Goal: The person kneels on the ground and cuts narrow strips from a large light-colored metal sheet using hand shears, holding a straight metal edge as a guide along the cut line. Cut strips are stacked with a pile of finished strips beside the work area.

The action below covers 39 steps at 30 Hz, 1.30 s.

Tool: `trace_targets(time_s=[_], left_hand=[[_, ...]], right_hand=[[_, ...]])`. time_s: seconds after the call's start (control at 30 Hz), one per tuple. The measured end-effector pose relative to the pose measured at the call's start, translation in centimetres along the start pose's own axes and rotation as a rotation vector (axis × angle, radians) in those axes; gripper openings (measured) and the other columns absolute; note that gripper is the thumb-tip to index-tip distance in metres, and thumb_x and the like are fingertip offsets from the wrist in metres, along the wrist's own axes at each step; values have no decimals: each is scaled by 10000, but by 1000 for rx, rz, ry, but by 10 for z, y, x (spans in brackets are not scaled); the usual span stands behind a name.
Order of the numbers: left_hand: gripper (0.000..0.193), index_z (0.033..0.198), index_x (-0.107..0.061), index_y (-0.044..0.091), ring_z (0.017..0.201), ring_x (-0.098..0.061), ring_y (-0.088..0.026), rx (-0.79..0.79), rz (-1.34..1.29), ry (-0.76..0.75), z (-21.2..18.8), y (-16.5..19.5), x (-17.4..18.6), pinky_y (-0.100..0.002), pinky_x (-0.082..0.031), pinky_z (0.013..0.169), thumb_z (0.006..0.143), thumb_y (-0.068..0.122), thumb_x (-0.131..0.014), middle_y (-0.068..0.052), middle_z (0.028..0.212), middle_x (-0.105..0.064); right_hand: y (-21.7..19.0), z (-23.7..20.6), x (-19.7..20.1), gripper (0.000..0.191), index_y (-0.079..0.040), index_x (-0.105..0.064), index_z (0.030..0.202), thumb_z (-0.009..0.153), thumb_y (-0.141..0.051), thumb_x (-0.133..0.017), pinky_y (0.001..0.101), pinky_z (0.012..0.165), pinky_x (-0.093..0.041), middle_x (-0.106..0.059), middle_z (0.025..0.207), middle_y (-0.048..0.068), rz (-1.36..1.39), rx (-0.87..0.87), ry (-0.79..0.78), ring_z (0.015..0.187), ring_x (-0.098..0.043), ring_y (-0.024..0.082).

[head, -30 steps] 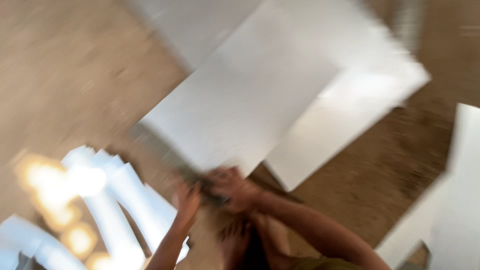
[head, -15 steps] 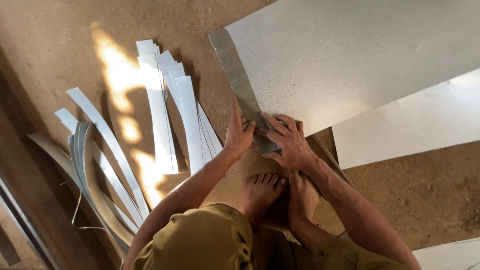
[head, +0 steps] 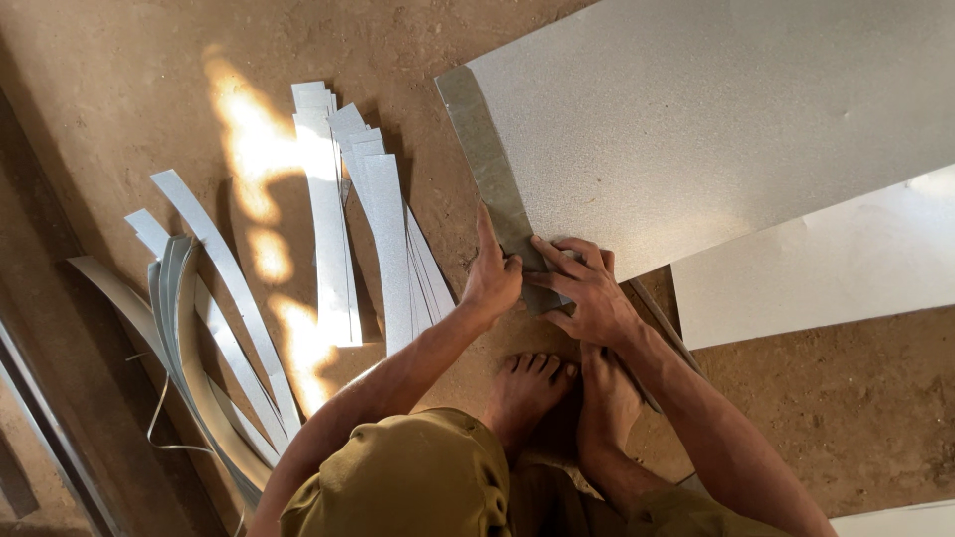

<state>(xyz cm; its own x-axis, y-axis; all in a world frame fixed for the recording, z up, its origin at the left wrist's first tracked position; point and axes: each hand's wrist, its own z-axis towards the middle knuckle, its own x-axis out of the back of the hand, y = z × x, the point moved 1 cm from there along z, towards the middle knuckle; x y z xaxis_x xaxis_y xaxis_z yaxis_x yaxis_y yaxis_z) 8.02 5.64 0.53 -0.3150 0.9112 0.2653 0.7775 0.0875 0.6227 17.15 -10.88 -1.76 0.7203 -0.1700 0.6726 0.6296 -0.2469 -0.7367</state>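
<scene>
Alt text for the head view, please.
Both hands, left hand and right hand, press a folded edge strip of a large metal sheet on a dirt floor; cut metal strips lie left.
</scene>
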Motion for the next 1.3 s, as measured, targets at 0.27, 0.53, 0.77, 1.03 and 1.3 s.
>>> trace_targets(time_s=[0.27, 0.53, 0.77, 1.03, 1.3], left_hand=[[948, 1643, 82, 175, 1333, -551, -424, -475, -269, 48, 11, -8, 7, -494, -656, 975, 1001, -118, -551, -300, 1612, -271], [995, 1661, 64, 287, 792, -612, -221, -186, -439, 12, -8, 4, 4, -340, -678, 504, 971, -119, -526, -257, 1401, -546], [1010, 1666, 59, 322, 600, -556, -86, -137, -444, -29, 23, 31, 10, -301, -679, 428, 961, -119, -513, -221, 1179, -656], [1004, 1679, 9, 292, 524, -541, -93, -270, -372, 27, 70, 61, 1, -302, -666, 411, 951, -150, -521, -235, 1211, -674], [1018, 1640, -35, 285, 594, -676, -129, -392, -323, 88, 101, 80, 2, -304, -679, 378, 903, -212, -530, -261, 1510, -462]], right_hand=[[1, -4, -3, 566, -186, -770, 1154, 621, -243, -951, 527, 1092, -347, -435, 1617, 30, -21, -5, 5, 1417, -375, 314], [-11, -53, 4, 582, -142, -684, 1301, 780, -342, -852, 550, 1087, -321, -453, 1560, 69, -155, -102, 99, 1391, -382, 322], [-23, -191, -3, 559, -19, -535, 1421, 917, -213, -680, 544, 1011, -395, -570, 1338, 210, -397, -680, 335, 1186, -508, 407], [-13, -186, -8, 280, -59, -600, 1193, 956, -187, -678, 528, 935, -425, -592, 1102, 186, -438, -854, 384, 1064, -545, 394], [-54, -176, -4, 474, 30, -517, 1193, 889, -246, -753, 425, 691, -575, -687, 994, 204, 297, -1036, 249, 863, -712, 319]])
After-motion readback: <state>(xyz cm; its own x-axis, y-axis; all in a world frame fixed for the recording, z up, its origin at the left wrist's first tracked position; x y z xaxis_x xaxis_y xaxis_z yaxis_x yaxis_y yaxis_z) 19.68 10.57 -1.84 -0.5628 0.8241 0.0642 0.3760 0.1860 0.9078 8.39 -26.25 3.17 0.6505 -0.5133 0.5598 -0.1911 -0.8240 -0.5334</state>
